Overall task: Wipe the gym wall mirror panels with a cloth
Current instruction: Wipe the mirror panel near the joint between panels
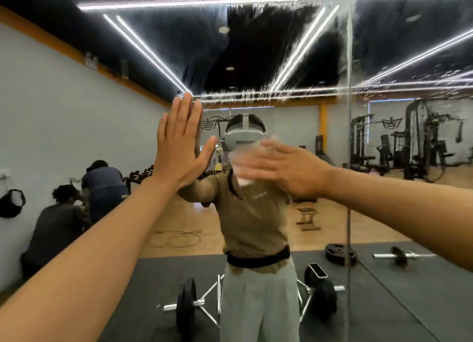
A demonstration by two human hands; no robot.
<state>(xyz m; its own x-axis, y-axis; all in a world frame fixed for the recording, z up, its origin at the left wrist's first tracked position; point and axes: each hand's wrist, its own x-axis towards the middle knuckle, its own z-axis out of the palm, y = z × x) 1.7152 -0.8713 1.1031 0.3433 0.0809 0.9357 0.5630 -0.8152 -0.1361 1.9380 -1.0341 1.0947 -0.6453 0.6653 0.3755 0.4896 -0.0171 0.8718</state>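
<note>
The wall mirror panel (pixel 256 47) fills the view in front of me, with wet streaks across its upper part. My left hand (pixel 179 147) lies flat on the glass, fingers straight and pointing up. My right hand (pixel 286 167) is blurred by motion. Its straight fingers press a white cloth (pixel 243 169) against the glass, to the right of the left hand. Most of the cloth is hidden under the hand. My own reflection stands behind both hands.
A vertical seam (pixel 348 137) divides this panel from the one on the right. The glass reflects a barbell (pixel 189 306) on a dark mat, a weight plate (pixel 337 252) and gym machines (pixel 409 147). Two people (pixel 76 201) crouch by the white wall at left.
</note>
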